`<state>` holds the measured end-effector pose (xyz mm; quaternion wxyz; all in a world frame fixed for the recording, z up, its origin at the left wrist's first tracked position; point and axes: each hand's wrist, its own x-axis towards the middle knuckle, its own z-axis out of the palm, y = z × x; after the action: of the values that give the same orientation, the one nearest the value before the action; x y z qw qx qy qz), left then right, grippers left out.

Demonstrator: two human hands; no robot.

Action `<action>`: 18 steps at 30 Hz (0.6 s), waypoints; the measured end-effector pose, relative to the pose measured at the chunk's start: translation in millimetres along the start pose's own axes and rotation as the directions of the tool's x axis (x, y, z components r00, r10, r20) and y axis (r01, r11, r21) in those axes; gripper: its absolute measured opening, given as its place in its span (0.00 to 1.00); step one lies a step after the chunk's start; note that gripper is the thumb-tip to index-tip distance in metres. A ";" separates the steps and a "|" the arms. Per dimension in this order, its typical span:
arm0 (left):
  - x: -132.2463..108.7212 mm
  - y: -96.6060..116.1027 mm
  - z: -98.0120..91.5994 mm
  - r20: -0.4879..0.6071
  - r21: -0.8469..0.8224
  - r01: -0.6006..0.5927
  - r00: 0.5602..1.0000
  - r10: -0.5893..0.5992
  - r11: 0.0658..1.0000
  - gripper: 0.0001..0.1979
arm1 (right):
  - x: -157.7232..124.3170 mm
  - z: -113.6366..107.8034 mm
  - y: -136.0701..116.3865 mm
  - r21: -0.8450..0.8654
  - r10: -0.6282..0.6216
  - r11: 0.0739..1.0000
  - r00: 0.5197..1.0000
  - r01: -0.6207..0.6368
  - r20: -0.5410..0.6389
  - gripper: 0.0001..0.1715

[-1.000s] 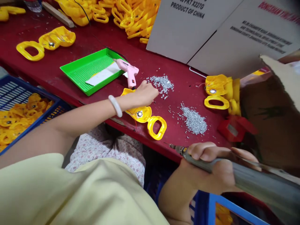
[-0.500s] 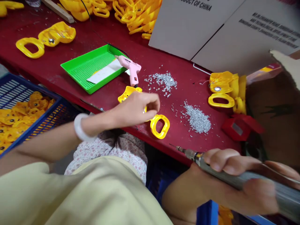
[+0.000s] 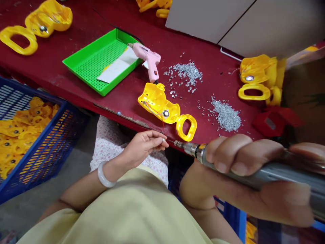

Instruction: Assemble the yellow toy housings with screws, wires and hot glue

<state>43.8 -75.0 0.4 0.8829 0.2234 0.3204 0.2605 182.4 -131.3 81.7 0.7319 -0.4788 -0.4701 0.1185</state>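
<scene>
My left hand [image 3: 142, 147] is in front of the table edge, thumb and fingers pinched on a tiny bright screw [image 3: 164, 139]. My right hand [image 3: 243, 159] wraps round a grey electric screwdriver [image 3: 269, 173], whose thin bit points left at the pinched fingers. Just beyond them on the table lies a yellow plastic shell [image 3: 154, 101] with its inside up, showing wires and a round metal part; a ring-shaped yellow piece [image 3: 186, 127] joins its right end. Behind it are a heap of small washer-like metal pieces [image 3: 190, 73] and, farther right, a heap of screws [image 3: 227, 115].
A pink glue gun [image 3: 149, 61] leans on the green tray [image 3: 83, 79], which holds a white strip. More yellow shells [image 3: 49, 18] lie at the left, others [image 3: 256, 73] at the right near a red box [image 3: 271, 122]. A blue basket [image 3: 50, 149] of yellow parts stands left below the table.
My left hand has come back from over the yellow shell to the screwdriver's tip, uncovering the shell. The screwdriver has shifted slightly left and up in view. The camera view has moved.
</scene>
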 end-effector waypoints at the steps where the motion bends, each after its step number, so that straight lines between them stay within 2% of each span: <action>1: -0.4 0.4 -0.2 0.005 -0.007 0.003 1.000 -0.003 1.000 0.14 | -0.2 1.5 0.5 0.053 -0.021 0.998 0.999 0.020 0.024 0.13; 3: -0.7 0.7 -0.6 0.012 -0.018 0.008 1.000 -0.008 1.000 0.14 | -0.3 3.1 1.3 0.202 -0.065 0.978 0.996 0.051 0.065 0.13; 4: -0.6 0.6 -0.9 0.016 -0.024 0.007 1.000 -0.007 1.000 0.14 | -0.2 3.7 1.4 0.225 -0.050 0.974 0.995 0.029 0.084 0.14; 8: 1.2 -1.2 -2.5 0.041 -0.042 -0.012 0.999 0.013 0.999 0.13 | 0.1 6.5 1.4 0.233 -0.020 0.973 0.995 -0.002 0.093 0.12; 14: 4.0 -8.2 -2.9 0.049 -0.008 -0.109 0.993 0.110 0.994 0.11 | 1.1 4.8 6.4 0.225 -0.065 0.974 0.992 0.039 0.111 0.14; 16: 2.2 -10.2 -2.2 0.047 0.059 -0.163 0.986 0.161 0.985 0.10 | 1.3 2.6 7.5 0.215 -0.078 0.975 0.990 0.050 0.120 0.14; 18: -1.5 -8.3 -1.9 0.044 0.241 -0.265 0.964 0.262 0.934 0.09 | 1.8 0.4 6.3 0.205 -0.083 0.977 0.988 0.055 0.127 0.16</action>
<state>44.1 -81.8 -5.0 0.8076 0.3727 0.3123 0.3336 184.8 -126.7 77.6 0.7467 -0.3768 -0.5205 0.1719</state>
